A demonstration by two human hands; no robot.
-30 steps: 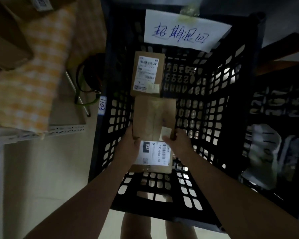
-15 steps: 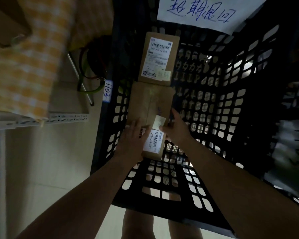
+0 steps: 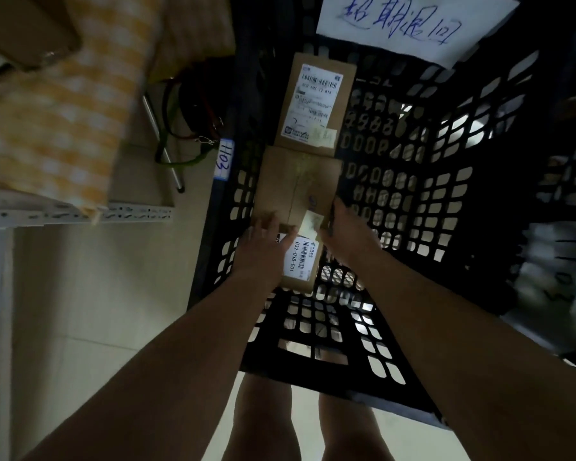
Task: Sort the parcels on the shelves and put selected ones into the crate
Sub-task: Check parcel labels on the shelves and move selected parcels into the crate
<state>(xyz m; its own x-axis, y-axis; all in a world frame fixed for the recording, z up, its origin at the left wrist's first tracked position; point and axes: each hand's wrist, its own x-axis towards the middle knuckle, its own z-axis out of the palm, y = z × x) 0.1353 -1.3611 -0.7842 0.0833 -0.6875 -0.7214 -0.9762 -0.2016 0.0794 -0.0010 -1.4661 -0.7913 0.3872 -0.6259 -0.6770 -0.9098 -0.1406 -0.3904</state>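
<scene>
Cardboard parcel [image 3: 296, 188], bearing a white shipping label [image 3: 300, 261] that reads 032-038-E01, sits low inside a black lattice-walled crate [image 3: 413, 211], held between a person's two bare hands. The left hand [image 3: 263, 251] lies against the parcel's left side with its fingers fairly straight and its thumb reaching over the labelled face, though blur softens the detail. The right hand [image 3: 346, 241] curls its fingers round the parcel's right edge, beside a small pale sticker [image 3: 311, 222]. Just beyond, a second parcel [image 3: 315, 104] with its own barcode label stands against the crate's far wall, its near edge meeting the far edge of the held one; whether the two touch cannot be told. A paper sign [image 3: 413, 24] with blue handwritten characters hangs over the crate's far rim. To the left, beside the crate, a white metal shelf [image 3: 130, 212] carries a yellow checked bundle [image 3: 57, 121], looped green and red cables [image 3: 187, 128] and a small tag [image 3: 223, 159] marked 1103. Pale floor [image 3: 97, 311] shows below the shelf, and the person's bare legs [image 3: 263, 420] stand at the crate's near end. White bags [image 3: 552, 277], blurred, lie off to the right.
</scene>
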